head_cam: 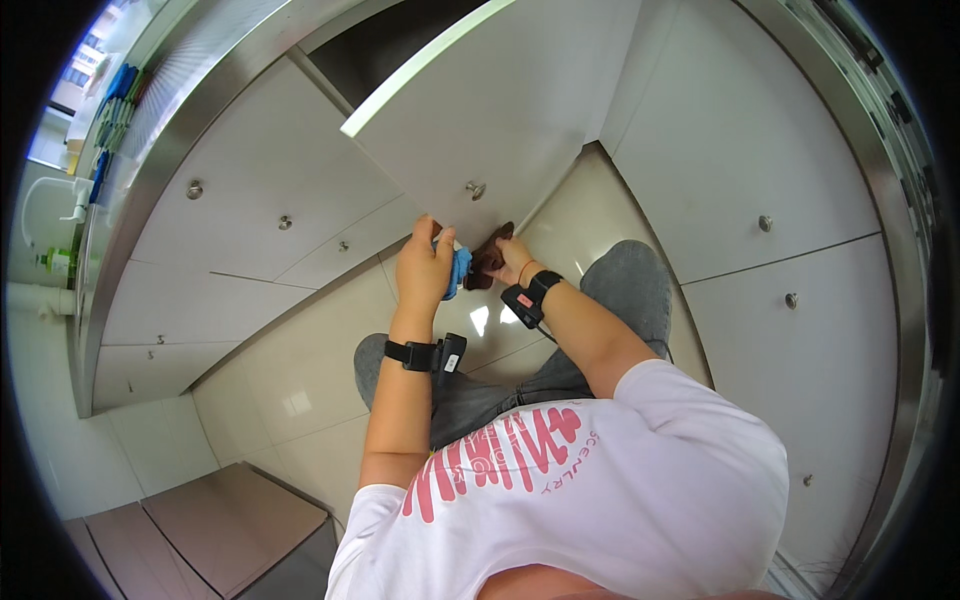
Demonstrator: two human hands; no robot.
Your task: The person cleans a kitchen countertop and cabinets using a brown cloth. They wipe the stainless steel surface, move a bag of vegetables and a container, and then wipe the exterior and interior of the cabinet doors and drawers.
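Note:
My left hand (426,262) is closed around a bunched blue cloth (458,271), at the lower free corner of an open white cabinet door (495,105). Whether its fingers also grip the door's edge is hard to tell. Just to the right, my right hand (513,259) holds a dark brown cloth (489,259) near the bottom of the same door. The two cloths are side by side, close to or touching each other. Above them a round metal knob (475,190) sticks out from the door face. Both wrists wear black straps with small devices.
Behind the door is a dark cabinet opening (382,49). Closed white cabinets with knobs line the left (247,172) and right (750,165). My bent knees rest over the glossy tiled floor (330,375). A brownish box-like unit (240,517) stands at lower left.

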